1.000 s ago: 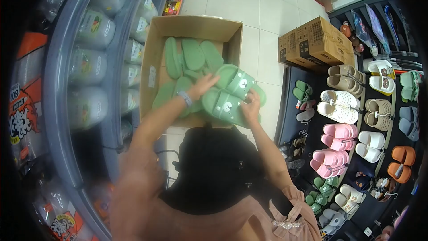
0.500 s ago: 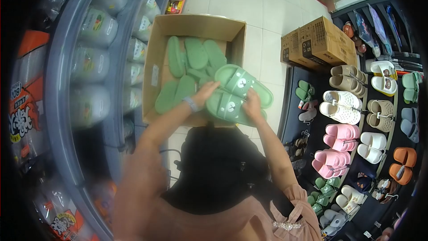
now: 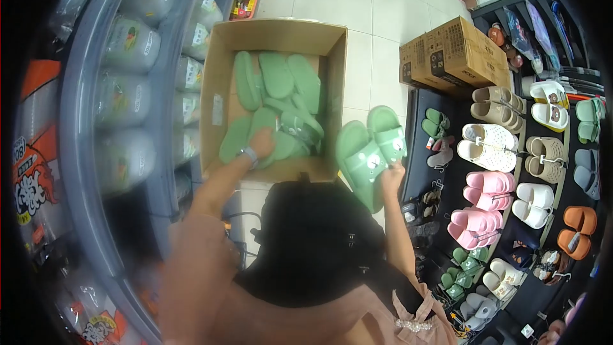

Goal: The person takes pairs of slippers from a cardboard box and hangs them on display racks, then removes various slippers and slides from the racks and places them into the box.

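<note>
My right hand (image 3: 391, 179) grips a pair of green slides (image 3: 361, 160) with a white bear-face print on the straps. The pair is held outside the box, by its right side. My left hand (image 3: 262, 144), with a band at the wrist, is inside the open cardboard box (image 3: 274, 35), over more green slides (image 3: 276, 75). Its fingers are too blurred to show whether they hold one. Several slides lie in the box, some with soles up and some overlapping.
On the right, a dark display rack (image 3: 415, 153) carries pink clogs (image 3: 488, 190), white clogs (image 3: 488, 147) and other footwear. Closed cartons (image 3: 456, 54) sit at its far end. Shelves with clear plastic containers (image 3: 128, 105) line the left. Tiled floor (image 3: 370, 25) lies between.
My left hand has let go of the pair and moved left and down into the box. The right hand has carried the pair right and out of the box, turning it.
</note>
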Motion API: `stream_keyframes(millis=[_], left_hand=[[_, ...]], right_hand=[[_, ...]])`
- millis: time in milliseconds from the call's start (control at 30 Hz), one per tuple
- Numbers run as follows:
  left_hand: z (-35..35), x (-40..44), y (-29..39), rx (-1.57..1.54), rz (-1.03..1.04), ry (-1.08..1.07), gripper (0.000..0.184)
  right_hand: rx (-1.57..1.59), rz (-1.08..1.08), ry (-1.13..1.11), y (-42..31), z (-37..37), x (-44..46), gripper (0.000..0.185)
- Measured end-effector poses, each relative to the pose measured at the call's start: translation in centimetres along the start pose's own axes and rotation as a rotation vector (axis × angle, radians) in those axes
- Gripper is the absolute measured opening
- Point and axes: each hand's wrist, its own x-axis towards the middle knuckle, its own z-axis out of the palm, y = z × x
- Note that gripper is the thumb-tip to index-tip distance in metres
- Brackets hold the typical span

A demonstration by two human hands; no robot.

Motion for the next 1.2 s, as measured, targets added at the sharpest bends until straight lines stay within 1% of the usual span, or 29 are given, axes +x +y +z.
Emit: stream_keyframes(millis=[33,100,133,200,233,267,300,333,400,433,500,533,600,633,667,700,733,767,800,833,867,900,933,1000,1033,1100,1133,1200], left_hand=[[0.5,0.3,0.2,-0.001,0.007,-0.005,0.042],[1.7,1.1,0.5,0.039,0.048,0.075,0.044],[2.3,1.7,0.5,0.039,0.058,0.069,0.044],[3.7,3.6,0.4,-0.034,0.013,0.089,0.044],[5.7,5.1,-1.0,-0.032,0.024,0.082,0.044],[8.5,7.0,-3.3,-0.231,-0.097,0.063,0.043],[8.3,7.5,-2.9,-0.428,-0.22,0.042,0.042],[8.2,7.8,-2.5,-0.424,-0.209,0.034,0.042],[7.6,7.8,-1.3,-0.638,-0.362,-0.161,0.039],[9.2,8.4,-2.7,-0.633,-0.353,-0.17,0.039],[13.2,9.9,-6.8,-0.508,-0.034,-0.221,0.034],[11.8,9.5,-5.3,-0.503,-0.026,-0.229,0.034],[7.0,7.8,0.1,-1.137,-0.665,-0.274,0.035],[8.5,8.8,-1.8,-1.133,-0.664,-0.284,0.035],[11.5,10.5,-5.5,-0.88,-0.364,-0.28,0.036],[13.1,11.5,-7.4,-0.622,-0.071,-0.269,0.038],[13.3,11.4,-7.4,-0.622,-0.071,-0.275,0.038],[13.4,11.0,-7.4,-0.594,0.064,-0.158,0.021],[13.4,10.7,-7.3,-0.563,0.2,-0.041,0.017],[12.4,10.1,-5.6,-0.565,0.199,-0.046,0.017],[10.8,9.4,-2.5,-0.756,-0.235,-0.14,0.023],[9.5,8.8,-0.2,-0.922,-0.679,-0.234,0.042],[9.4,8.6,0.5,-0.92,-0.678,-0.243,0.042],[9.3,8.3,1.6,-1.135,-0.782,-0.213,0.053],[8.8,8.1,2.1,-1.136,-0.784,-0.222,0.053],[7.4,7.9,2.9,-1.108,-0.749,-0.277,0.063],[6.9,7.6,3.2,-1.107,-0.752,-0.281,0.063],[6.6,7.1,3.8,-1.356,-0.647,-0.301,0.065]], right_hand=[[-0.003,0.002,0.008,0.8,-0.7,-0.3,0.028],[0.087,0.066,0.086,2.3,-1.6,-0.9,0.027],[0.085,0.069,0.096,3.0,-2.1,-1.3,0.027],[0.044,0.175,0.117,4.0,-2.7,-1.9,0.025],[0.043,0.179,0.129,3.9,-2.9,-2.1,0.025],[0.037,0.146,0.127,3.5,-2.9,-2.4,0.025],[0.031,0.113,0.125,3.1,-2.9,-2.6,0.025],[0.032,0.116,0.139,2.8,-2.9,-2.8,0.025],[0.058,0.003,0.149,2.0,-2.8,-3.2,0.025],[0.057,0.006,0.163,1.4,-2.7,-3.3,0.025],[0.065,-0.034,0.198,0.4,-2.5,-3.7,0.035],[0.064,-0.03,0.21,0.9,-2.6,-3.8,0.035],[0.205,0.028,0.227,2.4,-3.0,-4.1,0.034],[0.202,0.033,0.235,2.4,-3.1,-4.4,0.034],[0.195,0.041,0.246,2.2,-3.2,-4.7,0.033],[0.189,0.048,0.255,2.1,-3.3,-5.0,0.033],[0.186,0.053,0.257,2.2,-3.3,-5.2,0.033],[0.177,0.078,0.269,2.4,-3.4,-5.6,0.033],[0.167,0.103,0.282,2.5,-3.4,-5.9,0.033],[0.163,0.107,0.284,2.5,-3.5,-6.1,0.033],[0.18,0.113,0.286,2.6,-3.5,-6.2,0.033],[0.197,0.119,0.291,2.6,-3.5,-6.4,0.033],[0.193,0.123,0.297,3.4,-3.8,-6.9,0.033],[0.173,0.181,0.153,4.9,-4.5,-8.0,0.04],[0.166,0.186,0.157,3.8,-4.5,-8.2,0.04],[-0.204,0.131,0.084,1.9,-4.4,-8.7,0.035],[-0.206,0.136,0.083,2.4,-4.3,-9.1,0.035],[0.007,0.142,0.165,3.1,-3.9,-9.8,0.033]])
